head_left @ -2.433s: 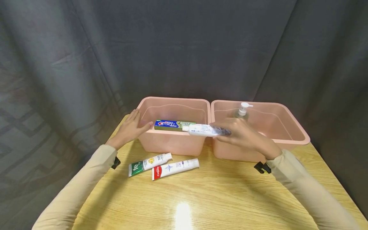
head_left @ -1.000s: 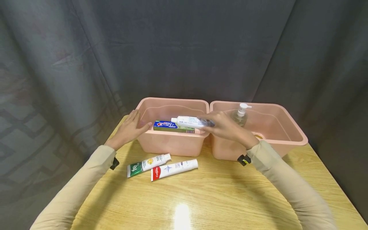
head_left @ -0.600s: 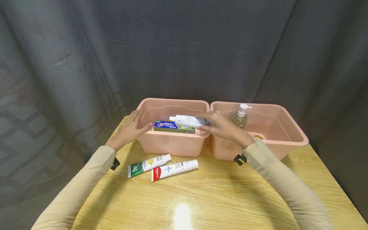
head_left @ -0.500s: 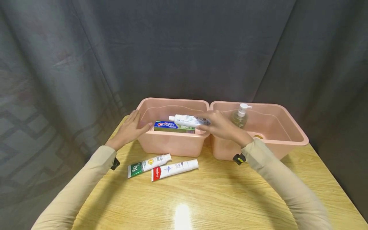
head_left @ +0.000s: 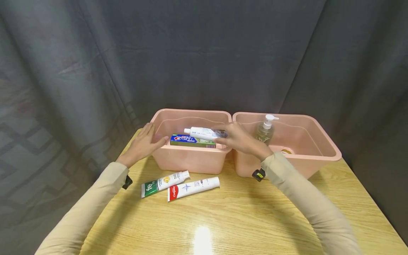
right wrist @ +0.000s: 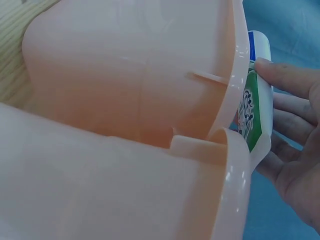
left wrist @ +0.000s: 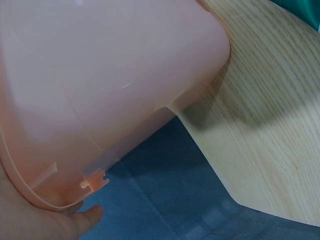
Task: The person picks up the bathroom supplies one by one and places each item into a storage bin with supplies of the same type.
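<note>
My right hand (head_left: 237, 136) holds a white toothpaste tube (head_left: 202, 133) by its right end, over the left pink plastic bin (head_left: 191, 159). The tube's cap points left, above a blue and green Crest toothpaste box (head_left: 185, 139) lying in that bin. In the right wrist view, the thumb presses the tube (right wrist: 256, 107) against the fingers, just beyond the bin rims. My left hand (head_left: 141, 143) rests on the left bin's near left corner, fingers straight along the side rim and thumb over the front rim. The left wrist view shows part of that hand (left wrist: 45, 217) at the rim.
A second pink bin (head_left: 318, 159) stands close on the right, holding a clear pump bottle (head_left: 264, 132) and a small golden round item (head_left: 285, 151). In front, a green and white toothpaste tube (head_left: 165, 183) overlaps a Colgate tube (head_left: 194, 188) on the wooden table (head_left: 255, 219).
My right hand has carried the toothpaste tube leftward, from the gap in front of the two bins to over the left bin's Crest box. The left hand has stayed on the rim.
</note>
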Motion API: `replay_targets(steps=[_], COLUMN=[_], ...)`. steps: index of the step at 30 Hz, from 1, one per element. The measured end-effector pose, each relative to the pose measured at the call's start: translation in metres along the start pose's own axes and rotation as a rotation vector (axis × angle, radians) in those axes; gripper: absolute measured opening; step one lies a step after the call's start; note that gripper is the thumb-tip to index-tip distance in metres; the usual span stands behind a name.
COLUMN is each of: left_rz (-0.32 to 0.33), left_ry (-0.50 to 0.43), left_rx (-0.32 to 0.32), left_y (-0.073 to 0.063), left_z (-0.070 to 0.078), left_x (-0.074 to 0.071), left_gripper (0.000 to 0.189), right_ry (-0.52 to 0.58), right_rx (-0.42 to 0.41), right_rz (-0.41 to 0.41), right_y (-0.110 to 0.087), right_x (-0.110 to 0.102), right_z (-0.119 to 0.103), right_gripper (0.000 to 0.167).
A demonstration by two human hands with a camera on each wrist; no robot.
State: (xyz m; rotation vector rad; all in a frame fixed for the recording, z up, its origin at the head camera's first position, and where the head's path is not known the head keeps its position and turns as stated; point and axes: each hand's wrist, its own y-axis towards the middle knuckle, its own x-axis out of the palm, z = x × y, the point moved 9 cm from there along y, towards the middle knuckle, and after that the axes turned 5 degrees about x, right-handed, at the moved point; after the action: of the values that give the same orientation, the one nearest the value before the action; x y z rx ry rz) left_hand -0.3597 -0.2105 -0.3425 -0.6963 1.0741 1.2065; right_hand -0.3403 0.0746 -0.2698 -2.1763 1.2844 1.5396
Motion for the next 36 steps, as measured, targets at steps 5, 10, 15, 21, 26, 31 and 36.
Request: replay_targets(steps=[5, 10, 15, 21, 26, 31, 36], left_rz=[-0.001, -0.004, -0.007, -0.006, -0.006, -0.008, -0.008], left_ry=[-0.003, -0.005, -0.014, -0.015, -0.016, -0.019, -0.016], left_rx=[-0.001, -0.005, -0.011, -0.011, -0.010, -0.016, -0.012], left_y=[0.000, -0.002, -0.002, -0.002, -0.002, -0.002, -0.001], left_z=[0.000, -0.001, -0.001, -0.001, -0.001, -0.001, 0.000], left_x=[0.000, -0.001, -0.001, -0.002, -0.002, -0.001, 0.000], left_gripper=[0.099, 0.098, 0.099, 0.101, 0.103, 0.103, 0.104], right_ry=[0.017, 0.047, 0.032, -0.017, -0.032, -0.038, -0.040], right_rx=[0.046, 0.021, -0.016, -0.013, 0.004, 0.000, -0.005], right_rz=[-0.014, -0.005, 0.015, 0.022, 0.018, 0.016, 0.030], right_y=[0.004, 0.009, 0.015, 0.021, 0.023, 0.024, 0.026], right_x=[0.003, 0.008, 0.011, 0.015, 0.019, 0.023, 0.025], right_z=[0.003, -0.001, -0.005, -0.005, -0.002, -0.002, -0.001], right_gripper=[0.044, 0.042, 0.039, 0.036, 0.037, 0.037, 0.036])
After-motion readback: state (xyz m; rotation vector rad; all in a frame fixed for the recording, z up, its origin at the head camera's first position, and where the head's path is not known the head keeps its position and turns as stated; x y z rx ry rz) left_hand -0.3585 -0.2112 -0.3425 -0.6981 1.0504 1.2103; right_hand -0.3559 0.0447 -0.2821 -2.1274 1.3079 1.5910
